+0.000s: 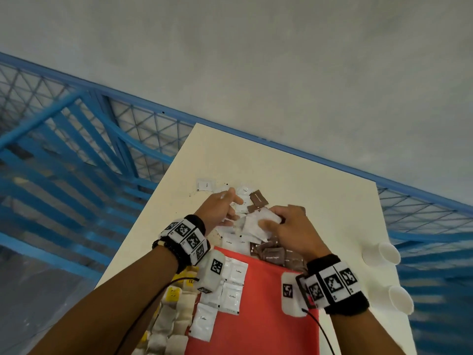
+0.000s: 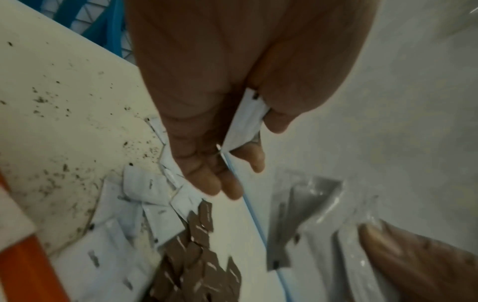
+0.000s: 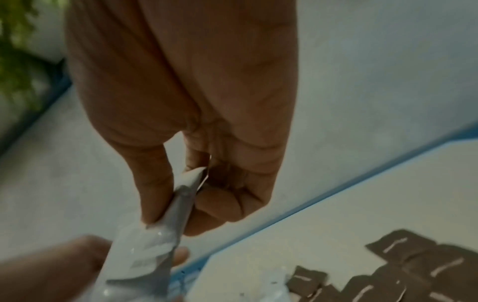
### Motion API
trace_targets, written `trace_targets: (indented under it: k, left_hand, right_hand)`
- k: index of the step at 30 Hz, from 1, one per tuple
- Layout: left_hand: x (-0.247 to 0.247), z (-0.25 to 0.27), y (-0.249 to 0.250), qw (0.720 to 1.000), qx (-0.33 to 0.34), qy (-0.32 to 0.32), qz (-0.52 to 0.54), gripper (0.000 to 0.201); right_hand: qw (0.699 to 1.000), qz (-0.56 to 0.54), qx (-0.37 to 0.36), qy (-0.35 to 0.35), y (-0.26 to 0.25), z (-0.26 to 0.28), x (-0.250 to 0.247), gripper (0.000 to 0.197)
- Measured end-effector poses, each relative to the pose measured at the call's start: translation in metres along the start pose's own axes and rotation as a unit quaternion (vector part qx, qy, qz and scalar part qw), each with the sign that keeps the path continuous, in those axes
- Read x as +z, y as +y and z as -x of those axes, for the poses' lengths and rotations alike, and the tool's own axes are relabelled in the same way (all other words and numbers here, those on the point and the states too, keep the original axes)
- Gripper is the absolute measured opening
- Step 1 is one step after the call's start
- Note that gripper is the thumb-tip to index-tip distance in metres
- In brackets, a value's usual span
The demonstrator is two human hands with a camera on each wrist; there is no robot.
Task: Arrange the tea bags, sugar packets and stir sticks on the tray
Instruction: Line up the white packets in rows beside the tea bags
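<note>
- Head view: both hands are working over a loose heap of packets near the middle of the cream table [image 1: 320, 190], beyond the far edge of the flat red tray [image 1: 258, 303].
- The left hand [image 1: 220, 208] is hanging with its fingers loosely curled, pinching a small white packet [image 1: 228, 221] at its fingertips.
- The right hand [image 1: 289, 226] is curling thumb and fingers round a bunch of crinkled white sachets [image 1: 256, 224], lifted just above the heap.
- Flat square white packets marked "Coffee" [image 1: 233, 285] are lying in a rough column along the tray's left edge, their print running across the tray.
- Brown sugar packets [image 1: 275, 256], matte and rectangular, are overlapping the tray's far edge; two more are lying tilted further out in the heap.
- Soft, cloth-like tea bags [image 1: 176, 316] with yellow tags are sitting in rows along the table's left edge, beside the tray.
- Two white paper cups [image 1: 386, 252] are lying on their sides at the table's right edge.
- Left wrist view: the left hand [image 2: 207, 114] is nipping a thin white packet [image 2: 244, 122] between thumb and fingers, its long axis running along the fingers; below, white and brown packets are lying scattered on the speckled tabletop.
- Right wrist view: the right hand [image 3: 196, 130] is clamping the glossy, creased sachets [image 3: 157, 241] between thumb and curled fingers, their long axis pointing down away from the palm; brown packets are lying flat at the lower right.
</note>
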State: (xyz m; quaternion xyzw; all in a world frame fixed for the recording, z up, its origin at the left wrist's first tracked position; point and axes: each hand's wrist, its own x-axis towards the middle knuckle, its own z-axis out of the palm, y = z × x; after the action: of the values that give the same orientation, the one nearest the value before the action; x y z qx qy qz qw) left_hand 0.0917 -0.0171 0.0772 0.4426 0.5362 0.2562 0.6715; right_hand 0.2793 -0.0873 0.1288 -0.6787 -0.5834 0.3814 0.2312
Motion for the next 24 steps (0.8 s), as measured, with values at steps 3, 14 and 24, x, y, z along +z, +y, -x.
trace_targets:
  k: [3, 14, 24]
  left_hand:
    - [0.014, 0.041, 0.005, 0.982, -0.077, -0.109, 0.135, 0.062]
    - [0.015, 0.138, -0.072, 0.959, -0.055, -0.226, 0.162, 0.038]
    - [0.005, 0.175, -0.085, 0.970, -0.005, -0.202, 0.139, 0.055]
  right_hand:
    - [0.990, -0.129, 0.044, -0.033, -0.013, 0.027, 0.000, 0.007]
    - [0.978, -0.203, 0.042, -0.009, 0.006, 0.106, 0.058, 0.019]
    - [0.968, -0.249, 0.030, 0.026, -0.002, 0.155, 0.076, 0.021]
